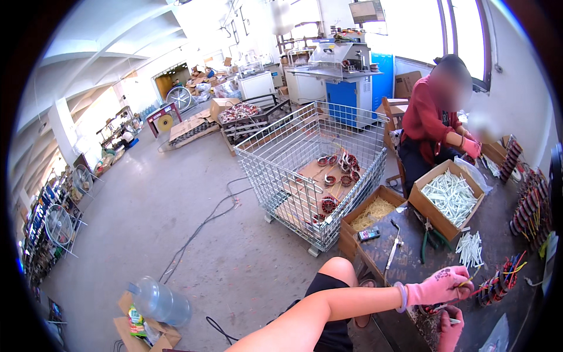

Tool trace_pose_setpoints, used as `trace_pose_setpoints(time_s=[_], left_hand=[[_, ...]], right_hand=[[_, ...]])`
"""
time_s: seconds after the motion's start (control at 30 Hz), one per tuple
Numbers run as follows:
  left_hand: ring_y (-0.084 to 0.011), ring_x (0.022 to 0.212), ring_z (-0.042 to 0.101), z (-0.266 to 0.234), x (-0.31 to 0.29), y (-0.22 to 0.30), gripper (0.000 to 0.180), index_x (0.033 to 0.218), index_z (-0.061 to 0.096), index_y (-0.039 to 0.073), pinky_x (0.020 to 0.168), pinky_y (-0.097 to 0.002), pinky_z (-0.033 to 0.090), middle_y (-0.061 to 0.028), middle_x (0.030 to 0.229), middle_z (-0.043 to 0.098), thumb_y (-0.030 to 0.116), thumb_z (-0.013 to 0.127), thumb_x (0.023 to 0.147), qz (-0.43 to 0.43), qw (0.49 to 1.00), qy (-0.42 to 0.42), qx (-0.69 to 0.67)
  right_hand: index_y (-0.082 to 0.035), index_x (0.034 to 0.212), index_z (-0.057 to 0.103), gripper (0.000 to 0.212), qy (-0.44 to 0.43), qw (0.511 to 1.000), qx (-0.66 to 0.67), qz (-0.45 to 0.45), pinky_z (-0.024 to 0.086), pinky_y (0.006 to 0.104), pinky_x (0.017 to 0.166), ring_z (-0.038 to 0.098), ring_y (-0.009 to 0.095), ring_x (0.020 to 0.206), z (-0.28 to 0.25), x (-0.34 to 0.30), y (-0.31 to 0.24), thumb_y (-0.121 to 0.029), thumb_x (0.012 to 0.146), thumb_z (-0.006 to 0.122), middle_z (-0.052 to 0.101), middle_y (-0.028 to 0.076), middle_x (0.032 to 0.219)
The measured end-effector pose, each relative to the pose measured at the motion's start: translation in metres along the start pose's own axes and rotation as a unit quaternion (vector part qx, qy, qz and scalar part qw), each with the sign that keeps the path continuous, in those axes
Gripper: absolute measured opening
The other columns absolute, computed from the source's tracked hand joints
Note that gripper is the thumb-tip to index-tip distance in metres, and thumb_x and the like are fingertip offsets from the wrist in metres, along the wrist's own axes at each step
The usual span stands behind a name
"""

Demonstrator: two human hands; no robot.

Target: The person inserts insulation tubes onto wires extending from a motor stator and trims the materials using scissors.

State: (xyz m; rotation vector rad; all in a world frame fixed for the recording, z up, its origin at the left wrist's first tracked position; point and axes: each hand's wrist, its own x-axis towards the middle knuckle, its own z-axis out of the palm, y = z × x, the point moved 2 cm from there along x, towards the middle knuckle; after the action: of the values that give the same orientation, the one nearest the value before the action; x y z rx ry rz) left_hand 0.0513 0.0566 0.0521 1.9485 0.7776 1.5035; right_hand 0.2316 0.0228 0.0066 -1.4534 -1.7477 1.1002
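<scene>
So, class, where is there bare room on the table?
One bare patch lies between the silver tool, green-handled pliers and left hand; another between the carton of white sticks and the coil stacks. It is crowded among those stacks and between left and right hand, where a coil sits.

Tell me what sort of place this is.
Probably a small factory workshop for wound coils: coils with coloured wires sit on the dark workbench, a wire cage holds more, and a blue-and-white machine stands beyond.

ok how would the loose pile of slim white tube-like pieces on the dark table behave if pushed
The pile would likely scatter, lying loose outside the brown cardboard box. Each piece looks light, being slim, and probably stiff, as they appear straight.
</scene>
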Motion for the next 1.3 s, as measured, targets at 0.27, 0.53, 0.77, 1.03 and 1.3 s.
trace_pose_setpoints(time_s=[0.27, 0.53, 0.77, 1.03, 1.3], left_hand=[[-0.0243, 0.080, 0.061, 0.006, 0.000, -0.003, 0.009, 0.087, 0.063, -0.002, 0.071, -0.0331, 0.049, -0.0104, 0.086, 0.054, -0.006, 0.058, 0.082, 0.033, 0.998, 0.051, -0.032], [-0.0337, 0.078, 0.058, -0.005, -0.015, 0.005, 0.009, 0.081, 0.062, 0.003, 0.066, -0.0403, 0.046, -0.0140, 0.084, 0.056, 0.010, 0.068, 0.082, 0.053, 0.988, 0.041, 0.140], [-0.0287, 0.085, 0.063, -0.025, -0.001, 0.040, 0.007, 0.084, 0.069, 0.013, 0.078, -0.0389, 0.051, -0.0087, 0.083, 0.066, 0.014, 0.064, 0.079, 0.055, 0.973, -0.021, 0.225], [-0.0146, 0.087, 0.057, -0.031, -0.007, 0.028, 0.019, 0.108, 0.073, 0.003, 0.079, -0.0288, 0.046, -0.0022, 0.089, 0.059, 0.011, 0.066, 0.092, -0.156, 0.988, -0.018, 0.004], [-0.0135, 0.091, 0.057, -0.031, -0.008, 0.027, 0.022, 0.106, 0.073, 0.003, 0.082, -0.0290, 0.046, -0.0033, 0.092, 0.062, 0.021, 0.064, 0.097, -0.095, 0.990, -0.038, 0.095]], right_hand=[[-0.006, 0.119, 0.061, 0.032, -0.036, 0.988, 0.130, 0.080, 0.049, 0.0261, 0.070, 0.059, 0.013, 0.076, -0.051, 0.005, 0.109, -0.031, 0.105, 0.048, 0.063, 0.005, 0.093], [-0.009, 0.145, 0.048, 0.043, -0.095, 0.950, -0.297, -0.027, 0.041, 0.0379, 0.108, 0.049, 0.032, 0.130, -0.035, -0.006, 0.072, -0.020, 0.105, 0.038, 0.050, 0.021, 0.143], [-0.003, 0.147, 0.044, 0.051, -0.082, 0.904, -0.409, -0.094, 0.034, 0.0406, 0.115, 0.045, 0.033, 0.136, -0.057, 0.010, 0.112, -0.008, 0.096, 0.044, 0.047, 0.017, 0.148], [-0.009, 0.118, 0.062, 0.025, -0.111, 0.971, 0.189, 0.097, 0.040, 0.0196, 0.060, 0.049, 0.003, 0.070, -0.056, -0.019, 0.025, -0.026, 0.101, 0.056, 0.061, -0.004, 0.090], [-0.009, 0.117, 0.065, 0.026, -0.085, 0.968, 0.227, 0.057, 0.037, 0.0168, 0.058, 0.051, 0.000, 0.070, -0.055, -0.042, -0.042, -0.028, 0.103, 0.053, 0.062, -0.005, 0.089]])
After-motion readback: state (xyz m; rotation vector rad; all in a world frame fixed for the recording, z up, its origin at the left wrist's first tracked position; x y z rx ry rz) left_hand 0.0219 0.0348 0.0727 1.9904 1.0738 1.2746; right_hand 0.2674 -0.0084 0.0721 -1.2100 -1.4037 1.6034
